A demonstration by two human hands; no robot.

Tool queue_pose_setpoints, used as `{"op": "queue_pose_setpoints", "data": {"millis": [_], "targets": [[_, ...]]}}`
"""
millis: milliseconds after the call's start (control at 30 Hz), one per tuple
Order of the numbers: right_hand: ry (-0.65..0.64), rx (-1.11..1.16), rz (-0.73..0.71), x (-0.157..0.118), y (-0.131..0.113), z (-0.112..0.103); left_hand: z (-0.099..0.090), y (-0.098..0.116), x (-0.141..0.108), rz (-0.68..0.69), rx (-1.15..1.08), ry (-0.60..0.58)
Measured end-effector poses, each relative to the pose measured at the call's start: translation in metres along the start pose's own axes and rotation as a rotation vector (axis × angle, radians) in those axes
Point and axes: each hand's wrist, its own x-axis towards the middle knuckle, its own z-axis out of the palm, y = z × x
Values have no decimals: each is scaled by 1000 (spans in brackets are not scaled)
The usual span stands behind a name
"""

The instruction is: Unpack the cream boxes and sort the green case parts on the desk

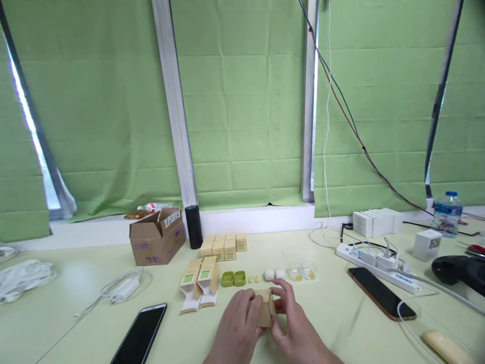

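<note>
Both hands are around a small tan box (265, 309) near the front of the table. My left hand (239, 323) grips its left side, and my right hand (293, 323) has its fingers on the right end. Two open tan boxes (207, 278) with white flaps lie to the left. Just beyond my hands stand two green square cups (234, 278), small yellowish pieces (253, 279), white cylinders (274, 274) and clear containers (302, 271) with yellow bits inside. Several closed tan boxes (223, 246) are grouped farther back.
A cardboard box (157, 237) and black cylinder (194, 227) stand at the back left. One phone (139, 334) lies left, another (381, 293) right beside a power strip (377, 268) with cables. White boxes (377, 223) and a bottle (447, 215) are back right.
</note>
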Motion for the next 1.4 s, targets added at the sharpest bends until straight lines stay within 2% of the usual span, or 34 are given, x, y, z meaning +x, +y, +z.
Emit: {"op": "queue_pose_setpoints", "data": {"millis": [333, 467, 600, 733, 900, 1033, 1133, 1233, 1300, 1400], "targets": [[27, 64, 23, 0, -2, 4, -1, 2, 0, -51, -14, -89], [66, 73, 23, 1, -6, -3, 0, 2, -2, -73, -49, -122], [85, 177, 58, 5, -12, -13, -2, 1, -3, -142, -158, -99], [124, 371, 87, 9, -14, -14, -4, -2, -2, -217, -291, -60], [152, 502, 158, 12, -11, -13, -8, -3, 0, -308, -442, -85], [164, 525, 181, 13, -7, -15, -9, -2, 1, -369, -496, -129], [222, 382, 76, 14, 0, -15, -6, -3, -2, -376, -498, -159], [364, 68, -144, 15, 10, -20, -1, -3, -5, -381, -481, -175], [414, -143, -300, 15, 15, -25, 1, -2, -6, -383, -457, -186], [317, -343, -515, 14, 14, -31, 3, -1, -7, -357, -433, -198]]}}
